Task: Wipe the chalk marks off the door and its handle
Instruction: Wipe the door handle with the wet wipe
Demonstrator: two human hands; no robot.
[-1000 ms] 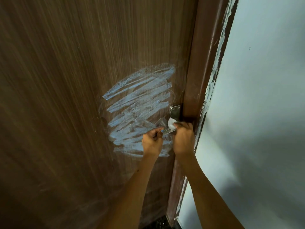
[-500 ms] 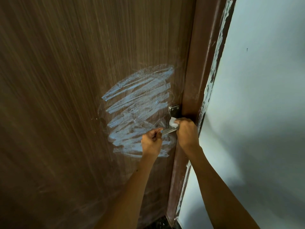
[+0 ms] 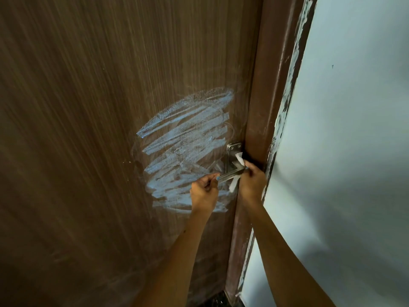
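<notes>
A brown wood-grain door (image 3: pixel 93 107) carries a broad patch of pale blue chalk marks (image 3: pixel 186 138) left of its metal lever handle (image 3: pixel 231 172). My left hand (image 3: pixel 204 192) pinches the free end of the lever. My right hand (image 3: pixel 252 183) grips a white tissue (image 3: pixel 239 160) and holds it against the handle near the base plate; a tail of the tissue hangs below the lever. Chalk streaks run under and below my left hand.
The brown door frame (image 3: pixel 265 85) runs along the door's right edge, with chipped paint where it meets a pale wall (image 3: pixel 354 129). A dark bit of floor (image 3: pixel 221 300) shows at the bottom.
My right hand has shifted with the tissue along the handle, and more of the tissue now shows above and below the lever. My left hand keeps its hold on the lever end.
</notes>
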